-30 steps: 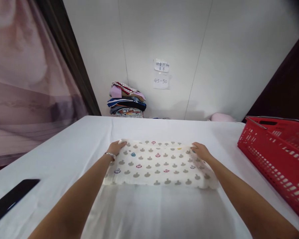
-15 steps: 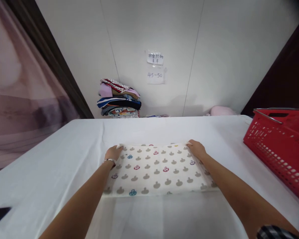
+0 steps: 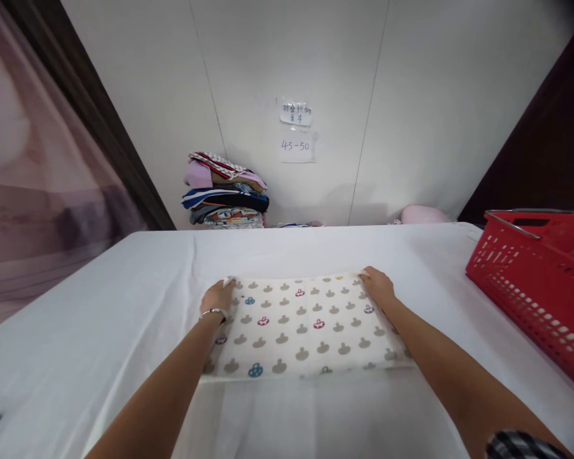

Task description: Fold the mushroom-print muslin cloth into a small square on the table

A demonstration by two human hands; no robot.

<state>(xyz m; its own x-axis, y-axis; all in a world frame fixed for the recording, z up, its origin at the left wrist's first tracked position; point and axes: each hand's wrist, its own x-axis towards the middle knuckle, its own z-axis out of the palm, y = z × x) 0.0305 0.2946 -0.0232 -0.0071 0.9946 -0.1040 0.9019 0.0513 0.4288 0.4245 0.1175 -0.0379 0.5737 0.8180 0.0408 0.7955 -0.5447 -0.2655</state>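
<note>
A white cloth [image 3: 291, 331] printed with grey, red and blue mushroom shapes lies folded in a wide rectangle on the white-covered table [image 3: 100, 299]. My left hand [image 3: 217, 297], with a bracelet at the wrist, is closed on the cloth's far left corner. At the far right corner, my right hand [image 3: 379, 285] pinches the cloth's edge. Between both hands the far edge is drawn nearly straight. The fingertips are partly hidden by the fabric.
A red plastic basket [image 3: 536, 274] with a metal handle stands at the right. Behind the table's far edge are a stack of folded fabrics [image 3: 227, 191] and a pink rounded item [image 3: 423, 215]. Paper signs [image 3: 296, 146] hang on the wall; a curtain [image 3: 43, 166] is at left.
Both hands keep their hold on the corners, and the cloth has hardly moved. The camera view has shifted slightly.
</note>
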